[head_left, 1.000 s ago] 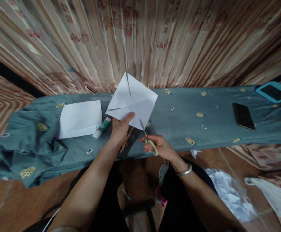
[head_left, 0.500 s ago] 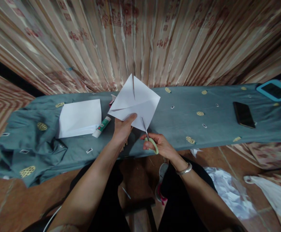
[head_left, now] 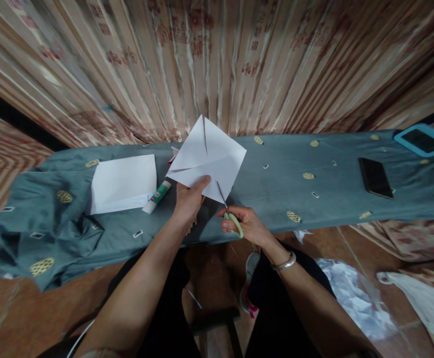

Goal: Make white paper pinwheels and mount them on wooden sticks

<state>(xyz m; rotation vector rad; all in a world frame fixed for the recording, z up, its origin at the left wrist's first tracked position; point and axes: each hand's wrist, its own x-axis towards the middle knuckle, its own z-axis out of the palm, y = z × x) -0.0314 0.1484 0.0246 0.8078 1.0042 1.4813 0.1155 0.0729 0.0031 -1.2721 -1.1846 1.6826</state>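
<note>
Left hand pinches a square of white paper, its thumb flat on the upper face, its other fingers hidden underneath. The right hand is curled around the pale green handles of the scissors at the paper's near corner. One blade shows against the paper; the other is out of sight, so how wide they part is hard to tell. Below the paper, thin wooden sticks are mostly covered by the left hand and forearm; a small pinkish item by the paper's left edge is too hidden to identify.

The paper is held over the cloth-covered tabletop, turned like a diamond, plain and fairly flat. A narrow slit runs from its far corner towards the middle, another inward from its left corner; its right corner looks whole. Left of the paper lie a glue stick and, beyond that, white sheets. Well to its right lies a dark phone.
</note>
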